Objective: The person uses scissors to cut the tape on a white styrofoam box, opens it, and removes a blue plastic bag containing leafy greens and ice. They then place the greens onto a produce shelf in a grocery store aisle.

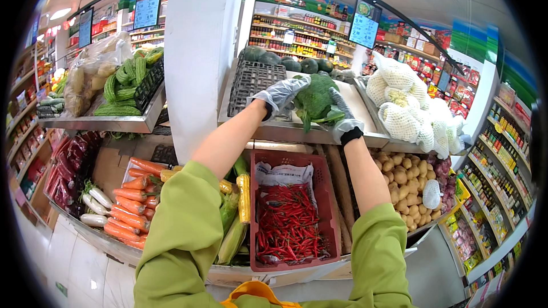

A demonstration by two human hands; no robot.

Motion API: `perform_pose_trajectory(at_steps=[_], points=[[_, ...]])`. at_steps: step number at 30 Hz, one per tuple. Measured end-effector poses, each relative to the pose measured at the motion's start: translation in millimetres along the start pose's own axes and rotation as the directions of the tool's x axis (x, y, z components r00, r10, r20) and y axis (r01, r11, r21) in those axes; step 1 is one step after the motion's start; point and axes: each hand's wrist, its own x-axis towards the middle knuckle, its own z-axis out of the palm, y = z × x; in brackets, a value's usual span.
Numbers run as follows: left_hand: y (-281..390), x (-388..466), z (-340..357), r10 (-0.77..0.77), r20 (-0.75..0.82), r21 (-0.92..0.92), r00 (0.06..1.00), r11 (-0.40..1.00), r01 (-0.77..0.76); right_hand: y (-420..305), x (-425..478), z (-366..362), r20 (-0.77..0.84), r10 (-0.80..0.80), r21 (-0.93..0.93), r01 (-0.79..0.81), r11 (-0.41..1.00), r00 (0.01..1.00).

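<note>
A large head of green broccoli (316,96) with leaves hanging at its lower end is between my two hands over the upper metal shelf. My left hand (283,93), in a clear plastic glove, grips its left side with fingers over the top. On the other side, my right hand (345,115), gloved as well, holds it near the leaves. Dark cuffs circle both wrists. A black plastic crate (253,83) lies just left of the broccoli, and a pale board (357,102) is to its right. Whether the broccoli rests on the shelf, I cannot tell.
Below my arms stands a red crate (332,226) of red chillies, flanked by corn (243,199) and potatoes (406,179). Carrots (128,214) lie at left. A white pillar (199,51) rises left of the shelf; net-wrapped produce (400,117) is piled right. Dark green squashes (291,65) sit behind.
</note>
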Motion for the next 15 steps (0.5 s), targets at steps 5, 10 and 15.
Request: perform_pose_trajectory(at_steps=[5, 10, 15], points=[[-21, 2, -2, -0.011, 0.06, -0.003, 0.998, 1.0, 0.011, 9, 10, -4, -0.039, 0.073, -0.156, -0.078, 0.985, 0.997], [10, -2, 14, -0.015, 0.112, -0.144, 0.994, 0.989, 0.032, -5, 3, -1, 0.022, -0.001, -0.114, 0.004, 0.993, 1.0], [39, 0, 24, -0.021, 0.157, -0.104, 0.987, 0.994, 0.037, -23, -10, 5, 0.019, -0.248, -0.334, 0.24, 0.912, 0.969]])
